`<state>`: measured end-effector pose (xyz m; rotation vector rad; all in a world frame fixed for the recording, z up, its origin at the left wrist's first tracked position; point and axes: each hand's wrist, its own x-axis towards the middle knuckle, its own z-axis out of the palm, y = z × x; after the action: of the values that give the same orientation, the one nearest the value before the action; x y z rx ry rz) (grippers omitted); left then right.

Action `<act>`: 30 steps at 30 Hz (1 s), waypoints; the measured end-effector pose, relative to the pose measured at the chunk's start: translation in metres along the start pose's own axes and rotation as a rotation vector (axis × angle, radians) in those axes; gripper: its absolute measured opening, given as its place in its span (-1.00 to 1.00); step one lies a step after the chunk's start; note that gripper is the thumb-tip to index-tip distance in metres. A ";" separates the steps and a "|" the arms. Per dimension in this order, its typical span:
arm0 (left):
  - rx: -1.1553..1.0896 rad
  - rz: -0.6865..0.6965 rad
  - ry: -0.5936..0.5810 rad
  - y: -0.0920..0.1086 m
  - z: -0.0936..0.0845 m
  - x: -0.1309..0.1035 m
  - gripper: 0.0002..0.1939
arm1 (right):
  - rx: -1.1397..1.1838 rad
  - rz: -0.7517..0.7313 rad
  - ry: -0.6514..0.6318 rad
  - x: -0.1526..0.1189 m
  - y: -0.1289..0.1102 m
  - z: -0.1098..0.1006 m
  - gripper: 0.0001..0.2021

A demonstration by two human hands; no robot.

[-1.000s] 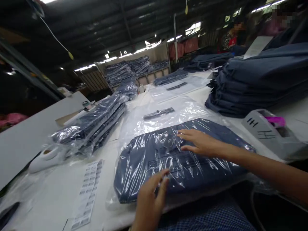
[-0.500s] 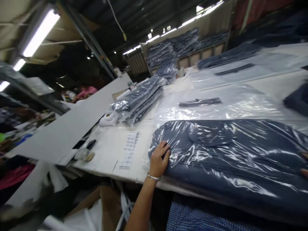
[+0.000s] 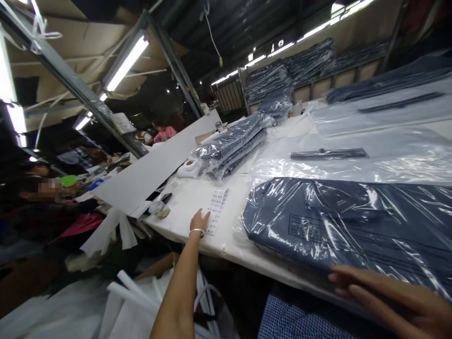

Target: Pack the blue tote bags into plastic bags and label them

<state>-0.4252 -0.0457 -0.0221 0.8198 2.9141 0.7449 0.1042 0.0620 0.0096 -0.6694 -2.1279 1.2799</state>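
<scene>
My left hand (image 3: 200, 221) reaches out over the white table and rests at the left edge of a sheet of printed labels (image 3: 216, 207). Its thumb and forefinger look apart, and I see nothing lifted in it. Right of the sheet lies a folded dark blue garment in a clear plastic bag (image 3: 282, 221), with a printed box on the plastic. At lower right my right hand (image 3: 384, 292), slightly blurred, is at the bag's front edge with its fingers stretched out and nothing seen in them; whether it touches the bag I cannot tell.
Bagged garments (image 3: 233, 146) are stacked behind the labels, beside a white tape dispenser (image 3: 190, 168). A dark strip (image 3: 328, 154) lies on clear plastic bags. A white board (image 3: 151, 165) slants along the left. Co-workers are at far left. White wrapping (image 3: 130, 301) fills the space below.
My left hand has left the bagged garment and moved left to the label sheet. My right hand has come further into view at lower right. The view has turned left.
</scene>
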 end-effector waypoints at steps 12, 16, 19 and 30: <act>-0.239 -0.040 -0.092 0.000 0.006 -0.005 -0.29 | 0.680 0.242 -0.483 0.109 -0.060 0.144 -0.53; -0.500 -0.052 -0.084 0.000 -0.004 -0.019 -0.52 | 0.887 0.390 -0.323 0.137 -0.053 0.194 -0.52; -0.666 -0.061 -0.118 0.006 -0.010 -0.036 -0.49 | 0.952 0.479 -0.160 0.161 -0.051 0.227 -0.56; -0.692 0.101 -0.061 0.026 -0.019 -0.112 -0.33 | 1.025 0.454 0.026 0.183 -0.032 0.274 -0.73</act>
<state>-0.3183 -0.0903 -0.0049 0.8676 2.2940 1.5629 -0.2185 0.0009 -0.0295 -0.6795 -1.0337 2.2894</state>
